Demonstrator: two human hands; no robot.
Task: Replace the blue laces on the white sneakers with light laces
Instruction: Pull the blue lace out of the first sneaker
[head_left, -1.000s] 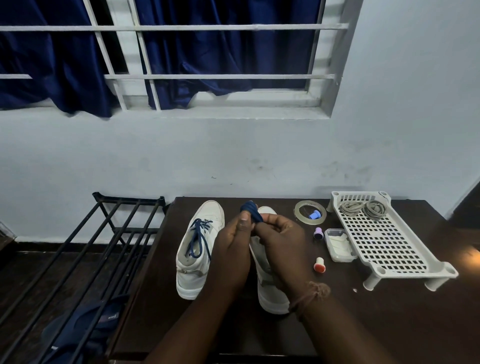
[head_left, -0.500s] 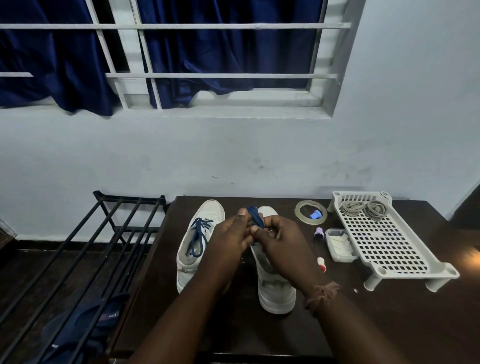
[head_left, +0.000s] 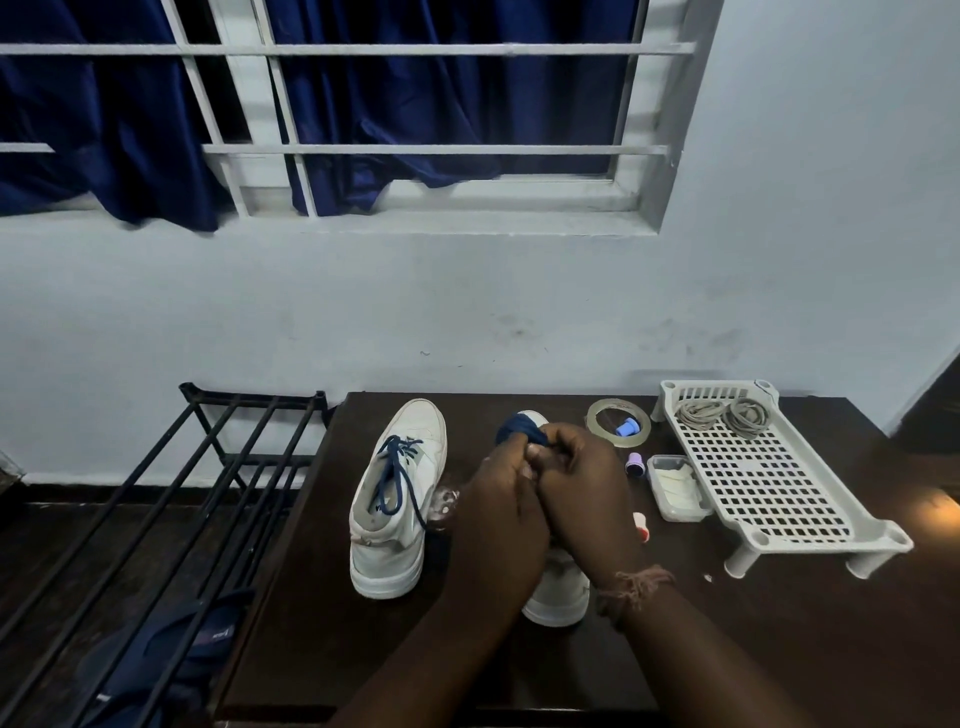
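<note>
1. Both hands meet above the right white sneaker (head_left: 558, 592), near the middle of the dark wooden table (head_left: 779, 639).
2. The left hand (head_left: 501, 519) and right hand (head_left: 584, 493) curl their fingers round a bundled dark blue lace (head_left: 519, 430), pinching it between them.
3. The left white high-top sneaker (head_left: 397, 499), laced in blue, stands just beside them.
4. Coiled light laces (head_left: 722, 415) lie on the white perforated plastic rack (head_left: 779, 499) at the table's far right corner.

There is one view only, from the person's head. It faces forward and down on the dark brown wooden surface (head_left: 779, 639), close above it, with the pale wall (head_left: 467, 312) just behind.
</note>
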